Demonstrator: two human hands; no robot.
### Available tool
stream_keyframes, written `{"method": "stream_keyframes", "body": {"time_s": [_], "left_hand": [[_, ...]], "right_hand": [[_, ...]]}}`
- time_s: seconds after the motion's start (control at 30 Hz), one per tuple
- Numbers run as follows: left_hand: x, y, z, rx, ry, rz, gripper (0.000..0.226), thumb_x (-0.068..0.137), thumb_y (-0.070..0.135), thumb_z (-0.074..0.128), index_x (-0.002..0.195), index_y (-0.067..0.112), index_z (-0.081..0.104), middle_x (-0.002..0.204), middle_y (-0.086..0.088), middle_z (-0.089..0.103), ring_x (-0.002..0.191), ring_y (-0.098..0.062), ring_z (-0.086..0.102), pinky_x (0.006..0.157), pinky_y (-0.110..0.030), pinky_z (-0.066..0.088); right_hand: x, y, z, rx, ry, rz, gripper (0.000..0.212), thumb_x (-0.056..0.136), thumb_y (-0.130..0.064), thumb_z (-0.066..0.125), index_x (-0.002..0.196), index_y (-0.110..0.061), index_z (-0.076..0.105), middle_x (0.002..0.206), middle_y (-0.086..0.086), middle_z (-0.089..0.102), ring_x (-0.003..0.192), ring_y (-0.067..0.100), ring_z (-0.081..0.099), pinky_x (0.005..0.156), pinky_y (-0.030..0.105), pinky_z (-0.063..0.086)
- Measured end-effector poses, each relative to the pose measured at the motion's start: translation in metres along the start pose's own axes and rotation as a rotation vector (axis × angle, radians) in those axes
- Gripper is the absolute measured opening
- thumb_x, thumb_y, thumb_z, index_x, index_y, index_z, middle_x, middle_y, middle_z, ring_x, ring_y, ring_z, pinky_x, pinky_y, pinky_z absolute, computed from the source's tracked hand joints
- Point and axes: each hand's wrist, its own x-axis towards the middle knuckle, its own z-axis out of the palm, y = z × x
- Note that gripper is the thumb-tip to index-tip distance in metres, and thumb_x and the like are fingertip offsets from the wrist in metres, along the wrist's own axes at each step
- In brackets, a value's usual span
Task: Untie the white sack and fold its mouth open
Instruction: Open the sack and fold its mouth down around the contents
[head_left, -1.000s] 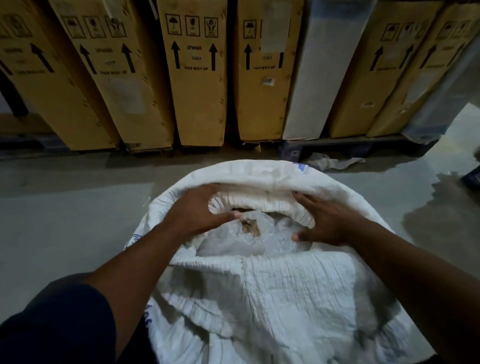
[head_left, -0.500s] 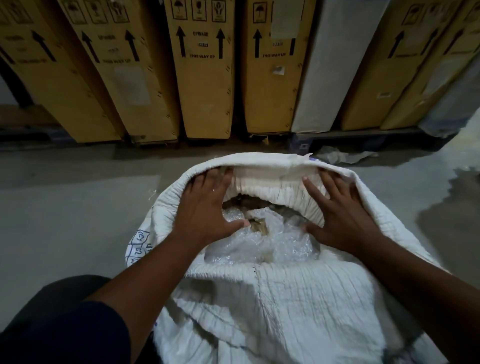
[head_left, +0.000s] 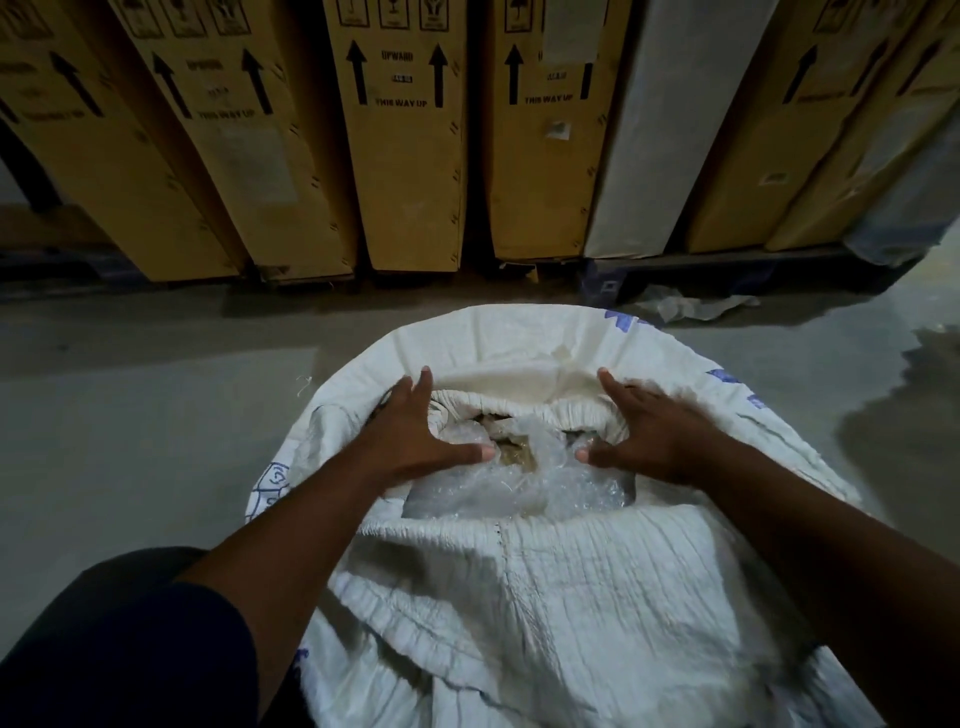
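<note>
1. White woven sack sits on concrete floor, centre-bottom of view, right in front of the person; mouth open, no tie visible on it.
2. Far rim of sack rolled outward into a wide smooth cuff; near rim bunched & wrinkled toward the person.
3. Clear plastic liner shows inside the mouth, crumpled, w/ a small gap showing brownish contents – can't tell what.
4. Left hand flat on left side of far rim, fingers spread & extended, thumb pointing in over the liner; not gripping.
5. Right hand mirrors it on right side of rim, fingers splayed on the cuff, thumb tip toward liner; pressing, not clutching.
6. Behind: row of tall cardboard cartons w/ "THIS WAY UP" arrows, standing on a dark pallet; crumpled paper scrap on floor near pallet.
</note>
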Motion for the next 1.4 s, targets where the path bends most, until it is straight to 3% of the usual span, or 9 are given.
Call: {"method": "stream_keyframes", "body": {"time_s": [0.33, 0.67, 0.73, 0.8, 0.83, 0.97, 1.07, 1.27, 1.4], "left_hand": [[-0.096, 0.027, -0.006, 0.682, -0.010, 0.273, 0.135, 0.069, 0.095, 0.056, 0.158, 0.040, -0.029, 0.161, -0.001, -0.049, 0.158, -0.035, -0.022, 0.126, -0.061, -0.002], [-0.226, 0.003, -0.010, 1.005, -0.117, 0.341, 0.128, 0.076, 0.071, 0.065, 0.160, 0.033, -0.024, 0.161, -0.014, -0.042, 0.151, -0.040, -0.030, 0.117, -0.066, -0.016], [-0.243, 0.001, -0.022, 1.018, -0.121, 0.348, 0.123, 0.062, 0.077, 0.054, 0.165, 0.023, 0.015, 0.170, -0.026, -0.002, 0.154, -0.051, 0.003, 0.119, -0.068, -0.004], [-0.257, -0.015, -0.030, 1.023, -0.143, 0.369, 0.123, 0.045, 0.082, 0.038, 0.143, 0.013, 0.064, 0.152, -0.031, 0.049, 0.134, -0.056, 0.051, 0.116, -0.066, 0.013], [-0.260, -0.018, -0.033, 1.035, -0.140, 0.393, 0.121, 0.046, 0.085, 0.037, 0.140, 0.015, 0.066, 0.151, -0.032, 0.049, 0.133, -0.056, 0.053, 0.118, -0.066, 0.007], [-0.273, -0.002, -0.039, 1.122, -0.106, 0.305, 0.133, 0.066, 0.095, 0.048, 0.165, 0.020, 0.000, 0.165, -0.028, -0.020, 0.153, -0.045, -0.016, 0.110, -0.059, -0.033], [-0.280, 0.032, -0.039, 1.125, -0.231, 0.302, 0.133, 0.078, 0.085, 0.058, 0.165, 0.016, -0.015, 0.168, -0.014, -0.032, 0.155, -0.034, -0.029, 0.121, -0.057, -0.025], [-0.252, 0.094, -0.017, 0.803, -0.107, 0.610, 0.086, 0.098, 0.048, 0.061, 0.165, 0.027, 0.012, 0.173, -0.005, 0.014, 0.154, -0.027, 0.028, 0.126, -0.044, 0.019], [-0.202, 0.090, 0.001, 0.648, -0.011, 0.585, 0.100, 0.084, 0.068, 0.066, 0.163, 0.030, 0.018, 0.168, -0.006, 0.028, 0.151, -0.030, 0.035, 0.119, -0.048, 0.035]], "right_hand": [[-0.124, -0.032, -0.012, -0.373, -0.045, -0.193, 0.131, 0.067, -0.095, 0.056, 0.153, -0.049, -0.032, 0.172, 0.006, -0.022, 0.160, 0.033, -0.012, 0.125, 0.063, 0.004], [-0.226, -0.023, -0.009, -0.574, -0.084, -0.096, 0.146, 0.054, -0.100, 0.055, 0.147, -0.045, -0.043, 0.163, 0.011, -0.042, 0.157, 0.036, -0.025, 0.120, 0.071, -0.006], [-0.242, -0.022, -0.010, -0.579, -0.072, -0.056, 0.147, 0.052, -0.101, 0.053, 0.146, -0.044, -0.044, 0.161, 0.011, -0.045, 0.156, 0.037, -0.026, 0.119, 0.073, -0.006], [-0.257, -0.018, -0.010, -0.584, -0.072, -0.008, 0.148, 0.049, -0.102, 0.050, 0.144, -0.043, -0.046, 0.161, 0.013, -0.044, 0.155, 0.038, -0.027, 0.118, 0.075, -0.006], [-0.265, -0.017, -0.009, -0.588, -0.074, 0.016, 0.149, 0.047, -0.102, 0.049, 0.144, -0.043, -0.047, 0.162, 0.014, -0.042, 0.155, 0.038, -0.028, 0.118, 0.076, -0.004], [-0.294, -0.022, -0.004, -0.621, -0.108, 0.060, 0.151, 0.046, -0.100, 0.054, 0.145, -0.042, -0.046, 0.167, 0.011, -0.033, 0.158, 0.037, -0.021, 0.118, 0.074, -0.003], [-0.303, -0.038, -0.005, -0.632, -0.100, 0.062, 0.146, 0.059, -0.092, 0.062, 0.151, -0.039, -0.039, 0.166, 0.014, -0.036, 0.156, 0.041, -0.023, 0.116, 0.073, -0.007], [-0.267, -0.076, 0.007, -0.322, 0.074, -0.217, 0.113, 0.088, -0.036, 0.065, 0.161, -0.035, -0.021, 0.169, 0.003, -0.030, 0.158, 0.026, -0.023, 0.128, 0.045, -0.005], [-0.214, -0.083, 0.012, -0.224, 0.203, -0.192, 0.115, 0.083, -0.057, 0.067, 0.163, -0.033, -0.013, 0.173, 0.003, -0.021, 0.159, 0.025, -0.020, 0.128, 0.057, 0.010]]}}
